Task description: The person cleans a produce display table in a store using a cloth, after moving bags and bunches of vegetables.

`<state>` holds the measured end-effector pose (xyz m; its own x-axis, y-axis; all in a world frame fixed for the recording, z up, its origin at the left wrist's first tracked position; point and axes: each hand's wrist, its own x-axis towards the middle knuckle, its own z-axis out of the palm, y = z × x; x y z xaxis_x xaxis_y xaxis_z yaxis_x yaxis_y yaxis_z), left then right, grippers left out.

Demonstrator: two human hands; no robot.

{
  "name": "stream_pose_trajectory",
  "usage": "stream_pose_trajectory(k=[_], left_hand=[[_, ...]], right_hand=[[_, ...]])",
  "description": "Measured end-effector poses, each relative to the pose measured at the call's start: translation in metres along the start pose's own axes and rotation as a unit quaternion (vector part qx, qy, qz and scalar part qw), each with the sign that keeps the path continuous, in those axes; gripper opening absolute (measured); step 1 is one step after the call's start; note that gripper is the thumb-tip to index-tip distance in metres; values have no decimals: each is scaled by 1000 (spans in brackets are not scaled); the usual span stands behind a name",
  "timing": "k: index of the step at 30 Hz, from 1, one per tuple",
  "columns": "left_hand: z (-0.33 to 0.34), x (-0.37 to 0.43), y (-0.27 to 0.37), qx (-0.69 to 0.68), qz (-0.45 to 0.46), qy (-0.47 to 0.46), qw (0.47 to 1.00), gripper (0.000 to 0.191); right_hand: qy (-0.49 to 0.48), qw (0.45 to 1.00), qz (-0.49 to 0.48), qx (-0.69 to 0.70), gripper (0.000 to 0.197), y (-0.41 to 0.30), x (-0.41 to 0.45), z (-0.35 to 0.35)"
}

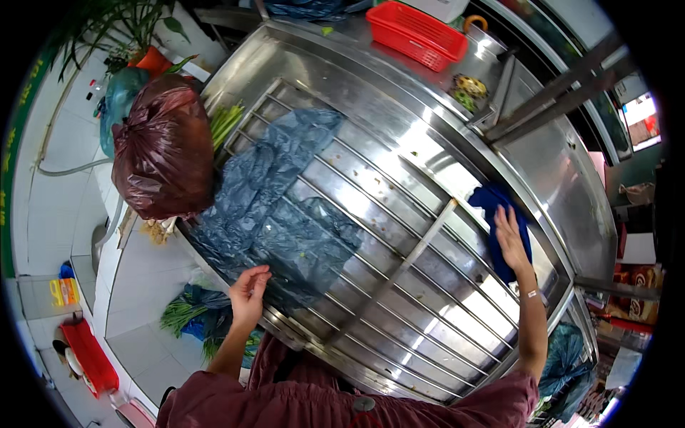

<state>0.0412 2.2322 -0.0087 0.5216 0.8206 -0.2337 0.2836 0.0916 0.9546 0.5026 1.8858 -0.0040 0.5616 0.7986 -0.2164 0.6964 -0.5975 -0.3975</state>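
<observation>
My right hand (pixel 512 238) lies flat on a dark blue cloth (pixel 495 214), which rests along the right side of a stainless steel counter. Near the counter's front left edge, my left hand (pixel 250 294) is raised with curled fingers, thumb close to the fingertips; nothing shows in it. Beside it a crumpled translucent blue plastic bag (pixel 299 230) is spread over a metal bar rack (pixel 428 243). Small brown scraps dot the steel under the bars. At the counter's left end stands a tied dark red plastic bag (pixel 166 150), with green stalks (pixel 226 123) next to it.
Behind the counter's raised rim sit a red plastic basket (pixel 417 35) and a yellowish, spotted item (pixel 471 85). A steel post (pixel 562 96) slants over the back right. Bagged leafy greens (pixel 184 313) lie low at the left; another plastic bag (pixel 562 358) is at the lower right.
</observation>
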Motion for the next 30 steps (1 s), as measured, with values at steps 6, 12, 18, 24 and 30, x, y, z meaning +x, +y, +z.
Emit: stream_pose_trajectory(k=[6,12,18,24,30], left_hand=[[-39,18,8,-40,11,38,998,19],[-93,44,9,-59,10,120,991,17],[-136,52,8,38,-3,177,984,19],[-137,49,1,-21,-12,207,978,18],[-124,31,25,-6,37,180,983,19]], right_hand=[[-40,983,-181,6,50,-156,226,24],[-14,968,-241,-74,53,-292,418,59],[32,967,-225,-113,52,-402,534,81],[60,957,-259,-117,56,-409,543,95],[97,934,-335,-77,45,-305,462,75]])
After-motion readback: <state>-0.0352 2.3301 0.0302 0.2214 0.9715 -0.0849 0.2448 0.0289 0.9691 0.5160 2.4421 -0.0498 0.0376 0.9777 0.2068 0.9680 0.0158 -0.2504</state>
